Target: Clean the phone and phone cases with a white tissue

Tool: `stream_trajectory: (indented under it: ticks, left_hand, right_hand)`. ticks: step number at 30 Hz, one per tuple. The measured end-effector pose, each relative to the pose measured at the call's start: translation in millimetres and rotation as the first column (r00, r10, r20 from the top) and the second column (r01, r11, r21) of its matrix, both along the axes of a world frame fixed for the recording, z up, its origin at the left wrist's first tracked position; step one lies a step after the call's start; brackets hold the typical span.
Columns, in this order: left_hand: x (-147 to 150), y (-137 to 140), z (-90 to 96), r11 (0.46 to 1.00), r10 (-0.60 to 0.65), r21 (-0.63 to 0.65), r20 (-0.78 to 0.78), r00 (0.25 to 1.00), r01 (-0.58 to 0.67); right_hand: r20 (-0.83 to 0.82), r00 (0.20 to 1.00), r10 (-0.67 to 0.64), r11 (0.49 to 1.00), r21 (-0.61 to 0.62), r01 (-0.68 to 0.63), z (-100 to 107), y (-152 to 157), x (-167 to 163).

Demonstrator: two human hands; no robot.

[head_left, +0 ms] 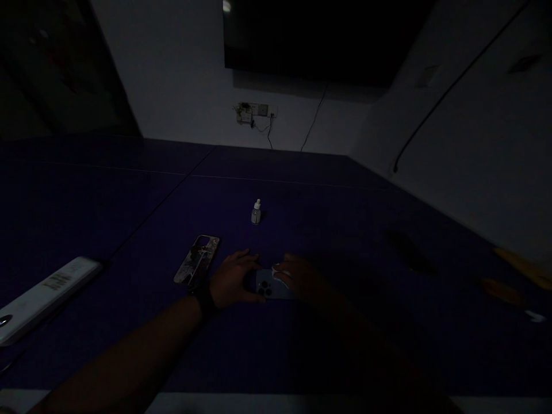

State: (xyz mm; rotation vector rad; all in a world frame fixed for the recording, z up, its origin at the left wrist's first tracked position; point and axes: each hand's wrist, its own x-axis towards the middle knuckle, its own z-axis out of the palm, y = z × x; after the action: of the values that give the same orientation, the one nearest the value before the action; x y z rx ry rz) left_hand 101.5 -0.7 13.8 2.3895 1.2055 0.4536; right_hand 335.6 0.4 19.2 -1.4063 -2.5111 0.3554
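A blue-grey smartphone (276, 286) lies back up on the dark blue table, its camera cluster at the left end. My left hand (235, 279), with a dark band on the wrist, grips the phone's camera end, thumb at the near edge and fingers at the far edge. A small white cloth or tissue (281, 276) is pinched in my right hand (299, 277) and pressed on the phone's back. The phone's right end is hidden under that hand. Left of my left hand lies a patterned phone case (198, 260). Beyond both hands stands a small dropper bottle (256, 213), upright with a white top.
A long white power strip or box (47, 296) lies at the left. Toward the right are a dark flat object (409, 251), an orange-brown item (502, 291) and a yellow item (524, 267). Wall sockets with cables (259, 110) sit below a large dark screen (319, 40).
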Motion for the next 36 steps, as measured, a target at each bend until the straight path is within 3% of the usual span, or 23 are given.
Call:
stream_trajectory:
  ticks: [5,14,21,26,32,36]
  left_hand:
    - [0,-1,-2.0,1.000,0.001,0.022,0.012,1.000,-0.001]
    - [1,-2,2.1,1.000,0.017,-0.014,-0.023,1.000,-0.017]
    - [1,-1,-0.8,1.000,-0.005,0.022,-0.011,1.000,0.006]
    - [3,-4,-5.9,0.994,-0.020,0.104,-0.017,1.000,0.021]
    - [5,-12,-6.9,0.980,-0.037,0.195,-0.013,0.999,0.038]
    - [10,-13,-0.9,0.978,-0.075,0.196,0.011,0.997,0.072]
  right_hand:
    - [0.021,0.987,0.162,0.987,-0.020,-0.161,-2,-23,8]
    - [0.066,0.997,0.041,0.998,0.052,-0.044,-5,8,15]
    - [0.131,0.986,0.102,0.991,0.077,-0.113,-15,-32,30]
    - [0.003,0.995,0.100,0.995,-0.003,-0.100,-9,-44,48]
    - [-0.113,0.994,-0.005,0.994,-0.112,-0.008,0,-39,87]
    - [-0.120,0.992,0.045,0.987,-0.145,-0.063,2,-36,96]
